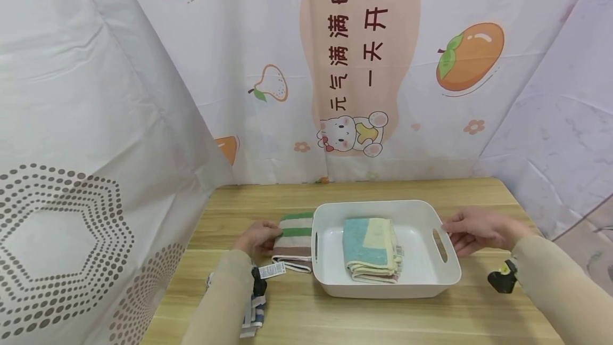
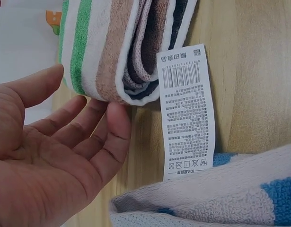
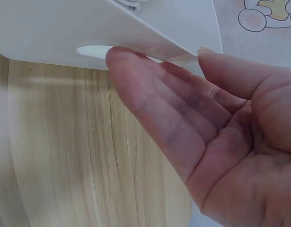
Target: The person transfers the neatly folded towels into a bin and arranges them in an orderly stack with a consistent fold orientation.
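Note:
A folded towel [image 1: 294,241] with green, white and brown stripes lies just left of a white plastic basket [image 1: 388,292]. My left hand [image 1: 258,236] is at its left side; in the left wrist view the fingers [image 2: 118,120] touch its edge, with the thumb apart from them. A folded blue and yellow towel [image 1: 366,246] rests inside the basket. At the basket's right end is my right hand [image 1: 479,229], its fingers [image 3: 150,99] extended outside by the handle slot and its thumb at the rim.
A blue and white towel [image 2: 240,201] lies under the left forearm, partly hidden. Near it shows a printed white label [image 2: 185,109]. Black straps sit at both wrists. A printed curtain [image 1: 268,137] hangs behind the wooden table [image 1: 297,313].

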{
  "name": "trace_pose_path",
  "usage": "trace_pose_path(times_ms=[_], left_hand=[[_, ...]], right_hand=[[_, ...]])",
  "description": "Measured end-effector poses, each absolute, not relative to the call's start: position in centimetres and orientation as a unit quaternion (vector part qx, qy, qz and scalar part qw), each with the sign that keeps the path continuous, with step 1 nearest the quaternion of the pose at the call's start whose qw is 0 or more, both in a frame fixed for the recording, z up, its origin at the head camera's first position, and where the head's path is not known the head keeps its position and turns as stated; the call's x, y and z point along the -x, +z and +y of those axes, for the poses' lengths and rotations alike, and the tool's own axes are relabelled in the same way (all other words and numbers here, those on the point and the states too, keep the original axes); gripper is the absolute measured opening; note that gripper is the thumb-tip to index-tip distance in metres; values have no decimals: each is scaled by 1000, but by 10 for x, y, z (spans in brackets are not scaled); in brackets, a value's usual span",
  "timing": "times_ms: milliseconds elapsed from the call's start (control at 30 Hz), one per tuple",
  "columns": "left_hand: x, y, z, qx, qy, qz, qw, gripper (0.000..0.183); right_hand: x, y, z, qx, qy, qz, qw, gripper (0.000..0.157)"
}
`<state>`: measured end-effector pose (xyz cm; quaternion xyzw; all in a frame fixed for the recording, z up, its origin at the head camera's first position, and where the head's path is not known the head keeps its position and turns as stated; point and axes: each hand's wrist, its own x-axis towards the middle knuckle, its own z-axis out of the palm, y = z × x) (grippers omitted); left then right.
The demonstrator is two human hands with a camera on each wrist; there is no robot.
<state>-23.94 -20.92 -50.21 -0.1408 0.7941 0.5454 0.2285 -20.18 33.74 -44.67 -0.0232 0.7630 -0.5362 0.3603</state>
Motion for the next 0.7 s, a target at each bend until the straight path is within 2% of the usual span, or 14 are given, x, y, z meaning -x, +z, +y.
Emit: trace_pose_path(times_ms=[467, 700], left_hand=[[241, -505, -207, 142, 546, 789, 245, 25], [241, -505, -206, 128, 539, 795, 248, 32]], right_hand=[[201, -446, 336, 22, -548, 752, 366, 34], [198, -447, 335, 21, -551, 751, 362, 36]])
